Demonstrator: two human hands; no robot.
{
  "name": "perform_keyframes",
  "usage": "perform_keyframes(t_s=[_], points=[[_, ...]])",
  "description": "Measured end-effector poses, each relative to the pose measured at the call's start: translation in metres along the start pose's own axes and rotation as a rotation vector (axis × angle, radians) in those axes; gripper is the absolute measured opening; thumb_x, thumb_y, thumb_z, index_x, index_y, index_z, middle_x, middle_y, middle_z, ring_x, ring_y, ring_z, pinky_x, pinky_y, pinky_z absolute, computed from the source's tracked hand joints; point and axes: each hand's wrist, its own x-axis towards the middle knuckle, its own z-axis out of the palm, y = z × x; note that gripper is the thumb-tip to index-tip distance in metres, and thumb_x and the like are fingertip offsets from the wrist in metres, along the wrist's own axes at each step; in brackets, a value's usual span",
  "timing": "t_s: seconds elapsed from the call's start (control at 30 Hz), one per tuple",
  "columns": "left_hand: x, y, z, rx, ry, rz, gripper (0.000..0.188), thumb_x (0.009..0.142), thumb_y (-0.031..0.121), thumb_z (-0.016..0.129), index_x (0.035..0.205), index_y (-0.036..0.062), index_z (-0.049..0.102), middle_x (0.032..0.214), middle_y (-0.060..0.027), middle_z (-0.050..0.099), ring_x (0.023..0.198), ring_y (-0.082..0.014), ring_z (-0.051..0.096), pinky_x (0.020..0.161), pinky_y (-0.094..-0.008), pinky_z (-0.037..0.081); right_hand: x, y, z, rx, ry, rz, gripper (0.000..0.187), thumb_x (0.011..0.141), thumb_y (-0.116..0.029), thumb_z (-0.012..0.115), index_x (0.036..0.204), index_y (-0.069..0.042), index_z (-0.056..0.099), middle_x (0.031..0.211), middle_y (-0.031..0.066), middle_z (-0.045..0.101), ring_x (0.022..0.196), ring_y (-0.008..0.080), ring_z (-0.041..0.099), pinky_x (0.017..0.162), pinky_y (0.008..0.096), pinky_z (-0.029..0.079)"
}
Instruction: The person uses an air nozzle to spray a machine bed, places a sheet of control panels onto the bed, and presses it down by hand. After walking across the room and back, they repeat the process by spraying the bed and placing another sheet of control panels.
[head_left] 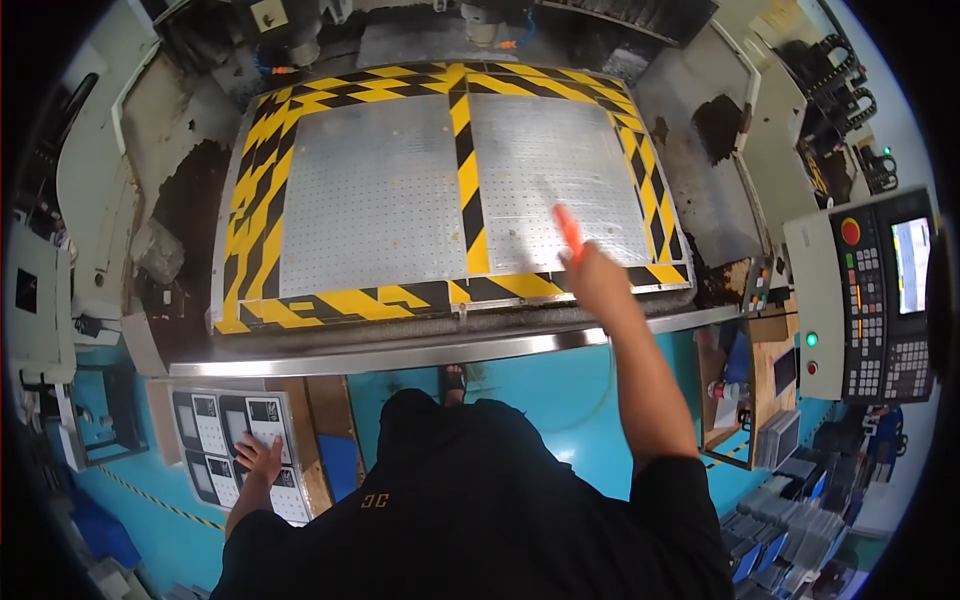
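Note:
My right hand (pixel 600 284) is closed round an orange air blow gun (pixel 568 228), held over the front of the right-hand perforated plate (pixel 560 150). The gun's front end is smeared by motion, and a thin hose (pixel 608 385) hangs below the bed's edge under my forearm. Down at the left, my left hand (pixel 262 458) rests with spread fingers on black-and-white printed panels (pixel 215 425). These panels lie on a wooden stand beside me. A second perforated plate (pixel 370 190) fills the left half of the machine bed.
Yellow-and-black striped tape (pixel 467 170) frames and divides the bed. A metal rail (pixel 440 352) runs along its front. At the right stands a control panel (pixel 868 310) with a screen and a red button. Stacked panels (pixel 790 530) lie at the lower right.

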Motion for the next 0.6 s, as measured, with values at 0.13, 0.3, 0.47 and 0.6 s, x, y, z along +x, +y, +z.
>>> perform_keyframes(t_s=[0.13, 0.3, 0.47, 0.6], points=[[0.000, -0.004, 0.003, -0.090, -0.023, -0.007, 0.105, 0.080, 0.075, 0.044, 0.148, 0.0259, -0.019, 0.154, -0.0166, -0.024, 0.141, -0.0454, -0.017, 0.108, -0.0681, 0.007, 0.047, -0.033, 0.025, -0.051, 0.022, -0.281, 0.048, 0.091, -0.043, 0.054, 0.098, 0.005, 0.058, 0.087, 0.0268, 0.065, 0.085, 0.0415, 0.065, 0.074, 0.0494, 0.050], [-0.028, 0.011, -0.016, -0.108, -0.050, -0.014, 0.097, 0.090, 0.065, 0.035, 0.147, 0.0058, -0.017, 0.154, -0.0207, -0.019, 0.138, -0.0482, -0.023, 0.111, -0.0563, -0.012, 0.128, -0.064, 0.048, -0.009, -0.018, -0.397, 0.042, 0.091, -0.037, 0.051, 0.103, 0.002, 0.061, 0.100, 0.0233, 0.066, 0.098, 0.0398, 0.063, 0.087, 0.0459, 0.049], [-0.031, 0.014, -0.022, -0.124, -0.066, -0.073, 0.104, 0.082, 0.073, 0.043, 0.148, 0.0239, -0.020, 0.153, -0.0177, -0.027, 0.141, -0.0460, -0.017, 0.109, -0.0673, 0.006, 0.214, -0.015, 0.024, 0.059, 0.168, -0.084, 0.047, 0.089, -0.042, 0.054, 0.102, 0.003, 0.062, 0.102, 0.0253, 0.065, 0.099, 0.0400, 0.062, 0.086, 0.0469, 0.048], [-0.021, 0.008, -0.014, -0.154, -0.062, -0.017, 0.104, 0.082, 0.072, 0.044, 0.148, 0.0253, -0.021, 0.153, -0.0168, -0.028, 0.140, -0.0461, -0.018, 0.108, -0.0677, 0.006, 0.229, 0.082, -0.013, -0.078, 0.239, 0.082, 0.046, 0.089, -0.041, 0.055, 0.099, 0.003, 0.064, 0.100, 0.0255, 0.065, 0.097, 0.0408, 0.062, 0.084, 0.0479, 0.048]])
